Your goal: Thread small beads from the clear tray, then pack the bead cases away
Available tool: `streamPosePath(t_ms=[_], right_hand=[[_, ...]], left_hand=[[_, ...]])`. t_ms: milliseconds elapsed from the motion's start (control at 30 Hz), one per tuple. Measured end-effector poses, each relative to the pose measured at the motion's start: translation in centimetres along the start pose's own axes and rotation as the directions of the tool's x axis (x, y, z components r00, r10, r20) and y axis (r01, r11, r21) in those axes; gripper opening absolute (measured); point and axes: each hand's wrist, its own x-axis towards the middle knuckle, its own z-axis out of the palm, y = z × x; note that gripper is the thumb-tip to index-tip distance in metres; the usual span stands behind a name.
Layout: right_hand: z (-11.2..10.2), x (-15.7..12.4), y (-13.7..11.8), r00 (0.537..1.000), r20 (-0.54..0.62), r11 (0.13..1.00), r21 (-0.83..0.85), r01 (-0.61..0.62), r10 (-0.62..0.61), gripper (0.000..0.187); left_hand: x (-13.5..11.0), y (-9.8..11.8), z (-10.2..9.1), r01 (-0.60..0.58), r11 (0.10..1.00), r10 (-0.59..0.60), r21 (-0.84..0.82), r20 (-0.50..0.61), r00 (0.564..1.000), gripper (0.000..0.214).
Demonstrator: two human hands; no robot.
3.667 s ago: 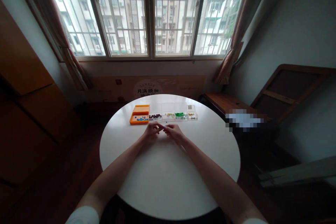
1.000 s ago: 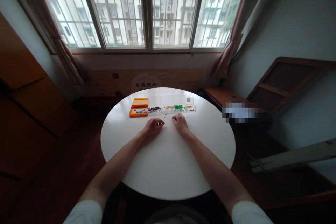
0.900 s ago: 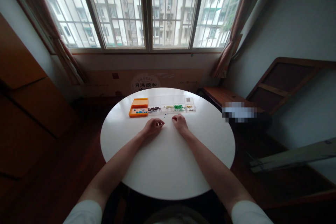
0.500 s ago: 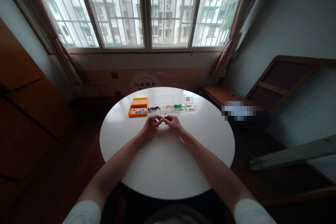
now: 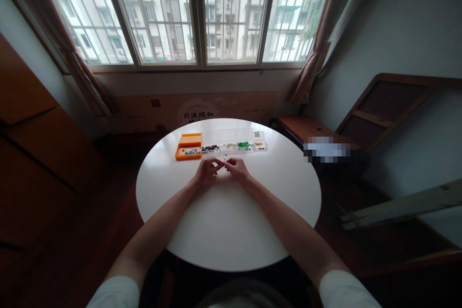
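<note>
My left hand [image 5: 208, 170] and my right hand [image 5: 236, 169] meet at their fingertips over the middle of the white table [image 5: 231, 221]. Both are closed in a pinch, and whatever sits between the fingers is too small to make out. Just beyond the fingertips lies a tiny dark green piece [image 5: 225, 156]. Behind the hands stands an orange box [image 5: 188, 157] with its lid raised and small blue pieces [image 5: 193, 152] inside. Beside it, clear boxes hold dark brown pieces [image 5: 210, 148], pale yellow pieces [image 5: 230, 146], bright green pieces [image 5: 244, 145] and yellowish pieces [image 5: 259, 144].
The round table's far edge is close to a long cardboard box [image 5: 144, 111] under the barred window. To the right stands a wooden bench [image 5: 306, 127], with a blurred pale item [image 5: 327, 149] by it. Wooden cabinets [image 5: 32, 144] are at the left.
The view has shifted very slightly. My hands keep the same pinched pose, fingertips together, with only a tiny movement of the fingers.
</note>
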Motion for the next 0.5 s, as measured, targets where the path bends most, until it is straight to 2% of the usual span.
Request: streamPosePath(t_ms=[167,500], right_hand=[[-0.12,0.12,0.29,1.000,0.009,1.000,-0.015,-0.008,0.008,0.031],[-0.31,0.25,0.45,0.998,0.039,0.995,0.081,-0.053,0.050,0.028]], left_hand=[[0.19,-0.08,-0.10,-0.035,0.999,0.035,-0.022,-0.008,0.999,0.033],[0.31,0.10,-0.15,-0.050,0.996,0.049,-0.078,-0.013,0.999,0.031]])
